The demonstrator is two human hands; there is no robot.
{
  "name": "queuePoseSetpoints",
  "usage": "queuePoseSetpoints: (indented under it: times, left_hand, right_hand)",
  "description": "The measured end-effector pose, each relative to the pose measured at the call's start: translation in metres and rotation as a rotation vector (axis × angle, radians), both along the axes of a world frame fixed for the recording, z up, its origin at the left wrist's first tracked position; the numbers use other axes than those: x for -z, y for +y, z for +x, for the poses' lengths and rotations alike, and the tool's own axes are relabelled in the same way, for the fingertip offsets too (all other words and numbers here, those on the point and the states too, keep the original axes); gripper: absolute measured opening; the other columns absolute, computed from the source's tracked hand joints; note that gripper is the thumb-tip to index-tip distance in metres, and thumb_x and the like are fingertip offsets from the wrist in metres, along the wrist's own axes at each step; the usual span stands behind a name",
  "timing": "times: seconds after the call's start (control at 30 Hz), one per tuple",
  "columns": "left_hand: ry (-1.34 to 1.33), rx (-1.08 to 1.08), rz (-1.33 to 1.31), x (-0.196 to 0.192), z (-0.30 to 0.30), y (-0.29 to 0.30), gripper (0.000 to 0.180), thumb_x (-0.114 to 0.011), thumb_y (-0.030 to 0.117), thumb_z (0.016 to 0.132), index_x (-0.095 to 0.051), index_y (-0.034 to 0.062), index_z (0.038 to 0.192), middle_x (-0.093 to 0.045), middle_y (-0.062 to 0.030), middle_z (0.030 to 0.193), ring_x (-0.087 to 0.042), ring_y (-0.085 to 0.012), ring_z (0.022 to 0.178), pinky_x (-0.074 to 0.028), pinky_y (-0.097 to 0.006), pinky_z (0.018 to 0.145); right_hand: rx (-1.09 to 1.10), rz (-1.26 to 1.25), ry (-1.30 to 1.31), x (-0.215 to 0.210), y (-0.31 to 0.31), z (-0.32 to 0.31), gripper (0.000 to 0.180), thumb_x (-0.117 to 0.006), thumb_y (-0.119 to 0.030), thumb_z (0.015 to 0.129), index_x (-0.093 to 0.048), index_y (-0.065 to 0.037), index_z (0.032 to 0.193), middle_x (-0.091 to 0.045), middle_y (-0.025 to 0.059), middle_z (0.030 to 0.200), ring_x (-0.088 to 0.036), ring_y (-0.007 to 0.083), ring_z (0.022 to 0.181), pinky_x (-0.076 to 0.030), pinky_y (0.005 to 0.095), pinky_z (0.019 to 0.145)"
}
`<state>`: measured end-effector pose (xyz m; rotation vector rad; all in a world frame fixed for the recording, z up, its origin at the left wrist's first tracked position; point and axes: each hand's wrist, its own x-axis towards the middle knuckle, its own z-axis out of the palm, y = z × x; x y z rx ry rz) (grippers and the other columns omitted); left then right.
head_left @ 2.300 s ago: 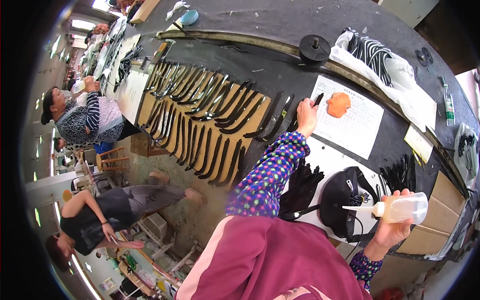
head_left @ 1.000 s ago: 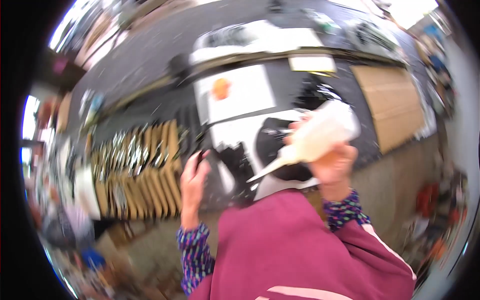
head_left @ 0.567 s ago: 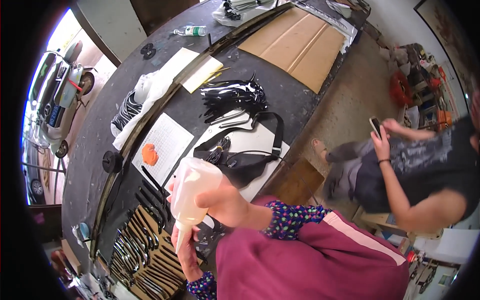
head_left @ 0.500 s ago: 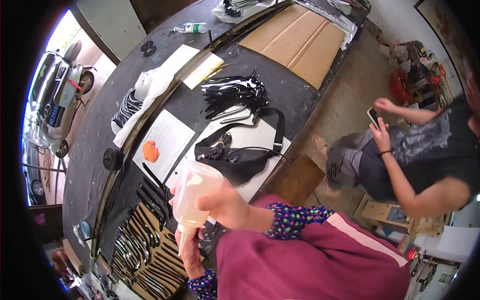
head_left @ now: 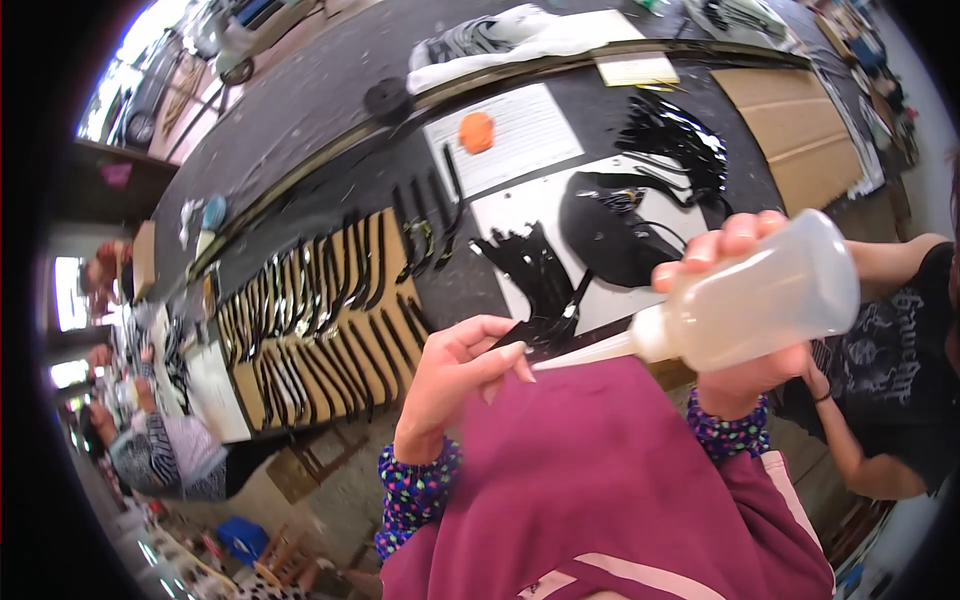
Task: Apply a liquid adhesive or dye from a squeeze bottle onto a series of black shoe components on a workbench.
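My right hand [head_left: 740, 260] is wrapped round a translucent squeeze bottle [head_left: 770, 295], tilted so that its long tapered nozzle points left. The nozzle tip reaches the fingers of my left hand [head_left: 460, 375]. That hand is pinched on a thin, glossy black strip [head_left: 535, 338], partly hidden by the fingers. Just beyond, a bunch of black strips [head_left: 535, 265] lies on a white board [head_left: 500, 215]. To the left, rows of similar strips rest on a sheet of cardboard [head_left: 402, 280].
A black waist bag [head_left: 605, 235] and another heap of black strips [head_left: 680, 140] lie farther right. An orange lump [head_left: 477, 132] sits on a paper sheet [head_left: 535, 125]. A long rail [head_left: 300, 190] crosses the table. One person stands close at right [head_left: 880, 350]; others are at far left.
The view has swung left. The bottle, earlier nozzle-down over the table, now lies tilted with its nozzle at my left hand, which has come into clear view pinching a black strip.
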<state>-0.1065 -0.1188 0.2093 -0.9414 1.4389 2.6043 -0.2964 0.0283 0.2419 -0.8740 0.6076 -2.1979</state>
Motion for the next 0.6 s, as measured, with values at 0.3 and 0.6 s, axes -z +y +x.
queuePoseSetpoints:
  times: [0.3, 0.6]
  left_hand:
    - [-0.041, -0.062, -0.003, -0.029, 0.055, -0.006, 0.017, -0.056, 0.006, 0.079, -0.057, -0.0015, 0.094, -0.058, -0.0019, 0.063, -0.046, -0.0010, 0.051, -0.027, -0.014, 0.042]
    - [-0.051, -0.150, 0.060, -0.029, 0.084, -0.012, 0.016, -0.056, -0.001, 0.075, -0.058, -0.0058, 0.091, -0.055, -0.0054, 0.054, -0.036, -0.0015, 0.036, -0.020, -0.016, 0.034]
  right_hand:
    - [-0.049, 0.108, 0.041, -0.002, -0.023, 0.027, 0.081, -0.076, -0.040, 0.059, -0.034, -0.010, 0.122, -0.044, 0.0089, 0.112, -0.048, 0.0303, 0.100, -0.043, 0.0473, 0.081]
    - [-0.192, 0.213, 0.040, -0.008, -0.044, 0.040, 0.074, -0.076, -0.030, 0.059, -0.034, -0.007, 0.116, -0.041, 0.0055, 0.108, -0.043, 0.0239, 0.101, -0.039, 0.0453, 0.082]
